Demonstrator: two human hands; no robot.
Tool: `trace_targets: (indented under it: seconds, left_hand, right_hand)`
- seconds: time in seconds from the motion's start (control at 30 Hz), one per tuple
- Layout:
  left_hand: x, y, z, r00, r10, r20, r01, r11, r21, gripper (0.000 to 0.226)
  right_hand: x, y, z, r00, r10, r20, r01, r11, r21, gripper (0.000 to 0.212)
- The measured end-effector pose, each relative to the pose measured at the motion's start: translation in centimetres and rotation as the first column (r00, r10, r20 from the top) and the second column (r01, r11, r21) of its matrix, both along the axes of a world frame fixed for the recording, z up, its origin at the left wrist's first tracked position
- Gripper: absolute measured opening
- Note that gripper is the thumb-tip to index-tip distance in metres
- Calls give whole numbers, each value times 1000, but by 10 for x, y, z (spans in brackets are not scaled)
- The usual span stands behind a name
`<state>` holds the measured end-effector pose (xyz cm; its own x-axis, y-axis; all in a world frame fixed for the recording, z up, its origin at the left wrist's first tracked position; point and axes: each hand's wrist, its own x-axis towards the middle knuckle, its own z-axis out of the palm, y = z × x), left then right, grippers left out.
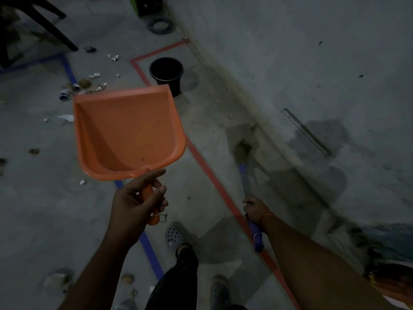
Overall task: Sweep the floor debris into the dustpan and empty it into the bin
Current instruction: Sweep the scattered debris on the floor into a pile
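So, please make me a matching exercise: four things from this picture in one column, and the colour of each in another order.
Things:
1. dustpan
2. bin
3. broom handle
4. shoe

Colours:
A. black
B. grey
C. orange
D. blue

Pairs: 1-C, 2-A, 3-D, 4-B

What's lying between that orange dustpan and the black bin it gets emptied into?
Nothing visible. The left hand holds the dustpan up in the air, and the bin stands open just beyond its front edge. Only bare floor and red tape lie between.
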<state>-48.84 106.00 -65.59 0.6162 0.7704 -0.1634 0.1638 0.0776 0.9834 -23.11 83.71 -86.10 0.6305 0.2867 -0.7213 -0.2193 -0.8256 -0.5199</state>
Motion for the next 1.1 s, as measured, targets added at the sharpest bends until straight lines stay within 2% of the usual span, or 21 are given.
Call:
trace_targets:
  seconds: [0.2, 0.43, 0.6, 0.73, 0.9, 0.97, 1.1]
  left_hand:
    - [-38, -20, -5, 993, 119, -25, -120, 993, -18, 37]
    - [-72, 47, 0, 952, 300, -58, -303, 952, -38, 35]
    - [-79, 115, 14, 932, 363, -20, -363, 932, -17, 34]
    - [-80, 169, 22, 926, 377, -2, -377, 926, 12, 34]
    - [-82, 211, 26, 895, 445, 24, -446, 895, 28, 35]
    - [-83, 226, 22, 888, 461, 4, -460, 887, 34, 35]
    - [-79, 263, 11, 861, 507, -43, -506, 862, 33, 35]
  right_hand:
    - [-46, 45, 28, 955, 292, -47, -291, 956, 17, 26]
    - [-90, 170, 32, 816, 550, -175, -538, 835, 115, 23]
    - [-83, 250, 50, 793, 598, -118, -578, 799, 168, 23]
    - [-62, 320, 51, 832, 553, -50, -535, 822, 197, 24]
    - [-54, 387, 43, 858, 511, -52, -499, 853, 151, 22]
    - [-55, 404, 36, 828, 559, -40, -551, 825, 124, 22]
    - [-56, 439, 25, 684, 727, -58, -725, 686, 53, 22]
